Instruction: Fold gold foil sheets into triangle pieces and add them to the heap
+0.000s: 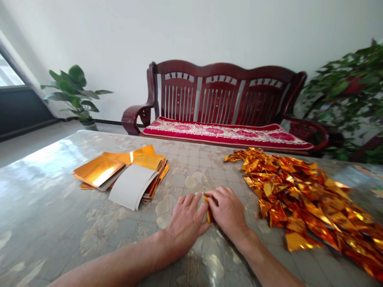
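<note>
Near the middle of the table, my left hand (189, 215) and my right hand (228, 211) meet over a small piece of gold foil paper (209, 215). Both hands grip it, and much of it is hidden under the fingers. Left of my hands lies a loose stack of gold foil sheets (100, 169), some turned with a pale grey back (130, 185) upward. To the right spreads a big heap of folded gold foil pieces (287, 191), reaching toward the lower right edge of the view.
The table (50, 207) has a glossy, flower-patterned cover. Behind it stands a dark red wooden bench (220, 93) with a red and white seat cushion (227, 131). One potted plant (76, 93) is at the left, and a leafy plant (350, 91) is at the right.
</note>
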The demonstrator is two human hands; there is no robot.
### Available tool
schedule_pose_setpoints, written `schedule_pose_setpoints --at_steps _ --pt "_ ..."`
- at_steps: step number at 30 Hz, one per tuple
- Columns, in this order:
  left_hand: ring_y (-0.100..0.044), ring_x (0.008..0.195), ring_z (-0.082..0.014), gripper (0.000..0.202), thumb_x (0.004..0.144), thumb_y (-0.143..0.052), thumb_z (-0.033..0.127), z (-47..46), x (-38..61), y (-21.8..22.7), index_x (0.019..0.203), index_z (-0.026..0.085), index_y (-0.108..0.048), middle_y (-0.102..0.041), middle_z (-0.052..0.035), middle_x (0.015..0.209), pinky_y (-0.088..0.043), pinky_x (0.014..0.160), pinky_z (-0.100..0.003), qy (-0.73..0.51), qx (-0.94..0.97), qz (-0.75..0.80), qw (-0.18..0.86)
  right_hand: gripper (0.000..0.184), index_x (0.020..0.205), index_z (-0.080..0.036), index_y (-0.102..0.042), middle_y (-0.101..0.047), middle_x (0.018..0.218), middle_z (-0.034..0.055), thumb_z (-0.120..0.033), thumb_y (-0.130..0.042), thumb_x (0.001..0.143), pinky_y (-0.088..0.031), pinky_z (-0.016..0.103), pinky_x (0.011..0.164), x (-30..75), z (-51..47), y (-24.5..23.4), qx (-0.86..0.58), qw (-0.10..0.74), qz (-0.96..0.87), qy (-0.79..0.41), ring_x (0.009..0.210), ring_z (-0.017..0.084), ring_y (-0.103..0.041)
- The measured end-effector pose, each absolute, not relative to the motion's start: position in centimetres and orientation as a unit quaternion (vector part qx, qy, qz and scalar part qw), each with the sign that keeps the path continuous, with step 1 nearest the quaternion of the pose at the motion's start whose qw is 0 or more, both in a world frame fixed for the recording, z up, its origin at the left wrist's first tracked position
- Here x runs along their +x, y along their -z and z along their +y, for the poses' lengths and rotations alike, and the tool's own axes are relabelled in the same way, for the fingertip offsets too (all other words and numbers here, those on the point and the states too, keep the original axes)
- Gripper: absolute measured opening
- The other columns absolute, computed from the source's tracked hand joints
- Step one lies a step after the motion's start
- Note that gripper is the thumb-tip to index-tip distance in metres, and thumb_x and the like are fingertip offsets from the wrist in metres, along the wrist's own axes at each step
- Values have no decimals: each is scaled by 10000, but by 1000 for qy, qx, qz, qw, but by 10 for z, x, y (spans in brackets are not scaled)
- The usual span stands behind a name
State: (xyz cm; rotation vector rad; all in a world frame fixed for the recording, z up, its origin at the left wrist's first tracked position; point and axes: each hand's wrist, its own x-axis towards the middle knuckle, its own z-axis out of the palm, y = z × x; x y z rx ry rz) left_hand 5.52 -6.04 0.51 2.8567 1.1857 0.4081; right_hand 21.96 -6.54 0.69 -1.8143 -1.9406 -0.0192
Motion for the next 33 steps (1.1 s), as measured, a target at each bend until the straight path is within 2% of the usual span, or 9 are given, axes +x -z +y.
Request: schedule_pose_setpoints --at_steps 10,17,29,33 --pt "-539 1126 -268 370 881 -654 417 -58 54 -10 1177 218 -557 -560 -77 1316 -482 911 -430 -115 920 373 7 236 1009 -255 -727 -652 880 35 -130 -565 890 -407 308 817 221 -67 -4 -635 238 -735 13 913 207 -545" --pt "-529 1155 -280 396 888 -640 452 -59 54 -10 1194 217 -552 -545 -81 1354 -478 920 -442 -112 921 372 2 273 1020 -273 -729 -629 856 26 -108 -562 880 -396 309 804 222 -65 -4 -627 228 -745 16 889 199 -546" --pt "-528 1154 -283 428 890 -626 480 -57 53 -9 1216 215 -540 -529 -96 1374 -461 940 -455 -99 923 372 4 230 992 -267 -716 -614 845 30 -140 -540 914 -378 315 773 222 -67 -5 -605 217 -765 34 868 203 -522" --pt "-527 1160 -286 435 882 -641 472 -57 53 -10 1213 209 -542 -537 -96 1366 -460 944 -457 -101 923 370 3 188 929 -253 -706 -603 843 30 -156 -545 926 -372 313 778 221 -68 -8 -598 200 -776 37 862 201 -516"
